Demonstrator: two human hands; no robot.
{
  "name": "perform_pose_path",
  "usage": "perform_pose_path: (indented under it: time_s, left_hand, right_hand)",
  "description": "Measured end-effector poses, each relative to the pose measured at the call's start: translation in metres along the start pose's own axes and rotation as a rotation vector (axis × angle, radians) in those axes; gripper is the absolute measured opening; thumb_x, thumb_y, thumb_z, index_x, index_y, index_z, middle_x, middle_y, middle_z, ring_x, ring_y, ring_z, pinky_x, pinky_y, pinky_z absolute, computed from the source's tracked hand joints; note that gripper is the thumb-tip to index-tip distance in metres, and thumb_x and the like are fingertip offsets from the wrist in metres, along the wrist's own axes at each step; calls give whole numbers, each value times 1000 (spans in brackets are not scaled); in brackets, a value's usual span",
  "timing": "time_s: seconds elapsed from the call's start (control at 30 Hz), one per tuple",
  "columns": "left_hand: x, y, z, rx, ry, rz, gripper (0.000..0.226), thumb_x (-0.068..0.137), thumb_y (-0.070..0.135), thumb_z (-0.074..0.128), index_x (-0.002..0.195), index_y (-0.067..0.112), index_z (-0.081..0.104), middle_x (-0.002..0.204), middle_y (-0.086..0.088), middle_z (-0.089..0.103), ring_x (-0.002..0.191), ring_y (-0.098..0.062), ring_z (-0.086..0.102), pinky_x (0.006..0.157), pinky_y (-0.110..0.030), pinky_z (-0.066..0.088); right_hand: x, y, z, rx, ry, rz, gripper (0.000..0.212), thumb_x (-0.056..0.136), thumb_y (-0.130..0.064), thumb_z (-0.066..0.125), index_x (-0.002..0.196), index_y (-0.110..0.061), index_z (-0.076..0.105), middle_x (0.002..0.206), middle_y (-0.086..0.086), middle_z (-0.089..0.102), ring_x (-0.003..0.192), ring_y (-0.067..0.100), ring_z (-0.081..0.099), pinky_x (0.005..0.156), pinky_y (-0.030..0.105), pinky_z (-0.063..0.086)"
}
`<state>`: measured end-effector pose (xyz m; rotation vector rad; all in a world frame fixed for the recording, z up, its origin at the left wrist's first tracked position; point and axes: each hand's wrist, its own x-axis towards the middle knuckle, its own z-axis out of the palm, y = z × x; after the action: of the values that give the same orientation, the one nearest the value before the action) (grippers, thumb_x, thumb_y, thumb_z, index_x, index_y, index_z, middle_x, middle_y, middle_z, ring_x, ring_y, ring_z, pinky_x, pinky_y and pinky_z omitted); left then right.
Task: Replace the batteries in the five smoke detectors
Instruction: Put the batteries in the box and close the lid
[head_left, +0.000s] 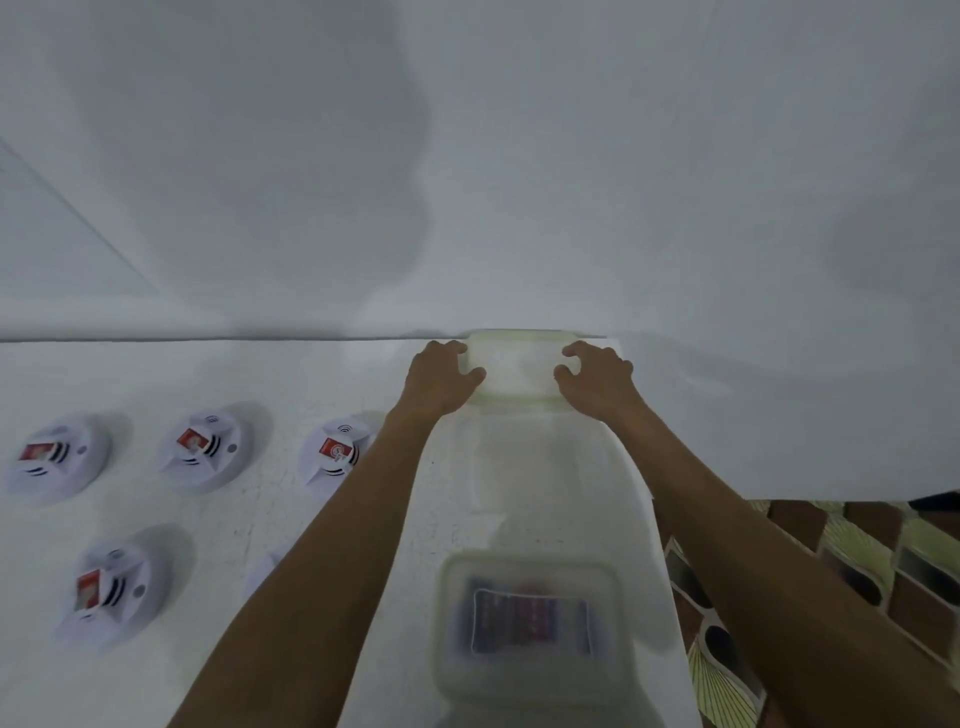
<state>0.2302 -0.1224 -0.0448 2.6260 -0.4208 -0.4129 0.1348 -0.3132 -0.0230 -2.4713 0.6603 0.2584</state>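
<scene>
Several white round smoke detectors lie on the white table (260, 519) at the left, each with a red battery showing: three in a far row (57, 457), (205, 449), (337, 449), one nearer (109, 592). A further detector (267, 566) is mostly hidden by my left forearm. At the table's far edge stands a translucent plastic box (519, 364). My left hand (444, 374) grips its left end and my right hand (597, 376) grips its right end, fingers and thumbs curled over the rim. Its contents cannot be made out.
A second translucent box (447, 649), blurred, sits near the front between my forearms with dark blue batteries (530, 618) inside. A white wall rises right behind the table. The table ends at the right, where a patterned floor (831, 571) shows below.
</scene>
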Motion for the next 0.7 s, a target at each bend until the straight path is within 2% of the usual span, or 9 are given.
perform_pose_path:
  time_s: [0.1,0.17,0.23,0.37,0.5,0.6,0.7]
  left_hand:
    - [-3,2,-1,-171,-1,-21,65,88,40,62,142,14,39,143,-10,45,129,-26,45,106,-39,37]
    - [-6,5,-3,-246,-4,-11,67,88,37,62,144,12,35,145,-9,43,129,-26,44,106,-42,38]
    - [-10,7,-6,-286,31,17,67,89,35,62,145,13,34,146,-8,43,128,-25,46,105,-43,40]
    - [-25,13,-26,-373,116,58,62,89,34,63,143,16,39,140,-6,49,121,-23,51,101,-43,44]
    - [-50,26,-49,-326,193,153,61,89,34,63,143,15,39,136,-7,51,115,-21,55,98,-34,44]
    - [-80,29,-55,-295,230,175,62,89,36,63,142,17,39,135,-6,52,112,-17,56,89,-25,41]
    - [-114,23,-50,-276,207,175,64,87,36,66,142,19,39,134,-5,52,104,-10,54,89,-27,45]
  right_hand:
    - [-5,-5,-2,222,59,23,41,95,-26,49,135,-18,50,131,9,56,127,23,44,104,34,29]
    - [-11,-10,-5,440,78,31,41,93,-24,53,134,-20,52,141,3,47,117,16,47,95,27,37]
    - [-18,-15,-9,517,122,20,42,93,-22,54,135,-21,51,145,2,43,116,13,46,90,23,36]
    - [-32,-20,-25,479,198,-34,40,95,-22,52,135,-21,51,145,4,44,131,18,43,94,22,32]
    - [-53,-24,-39,391,232,-95,39,96,-24,52,135,-24,52,140,7,46,127,20,45,91,21,31]
    - [-74,-18,-41,276,239,-154,39,96,-25,53,135,-26,52,142,8,44,133,25,41,97,23,28]
    - [-99,-4,-32,222,229,-213,41,95,-23,56,135,-25,52,143,9,44,135,26,38,102,23,26]
